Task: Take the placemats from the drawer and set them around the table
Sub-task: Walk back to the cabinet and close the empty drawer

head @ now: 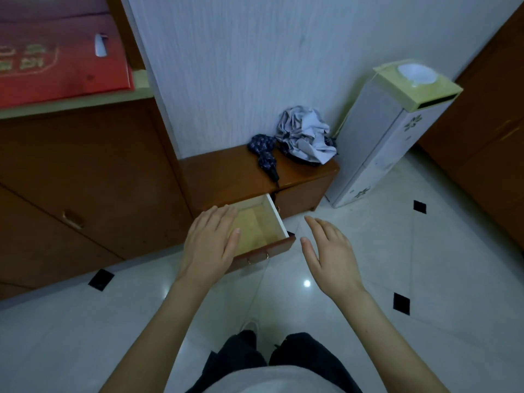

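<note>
drawer (276, 219) pulled out | left hand (211, 241) spread flat over it | right hand (330, 255) spread, empty | red box (56, 61) lettering unreadable

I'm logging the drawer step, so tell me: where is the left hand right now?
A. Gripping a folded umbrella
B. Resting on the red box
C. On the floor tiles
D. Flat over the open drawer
D: the left hand lies open, palm down, over the pulled-out drawer, holding nothing.
</note>
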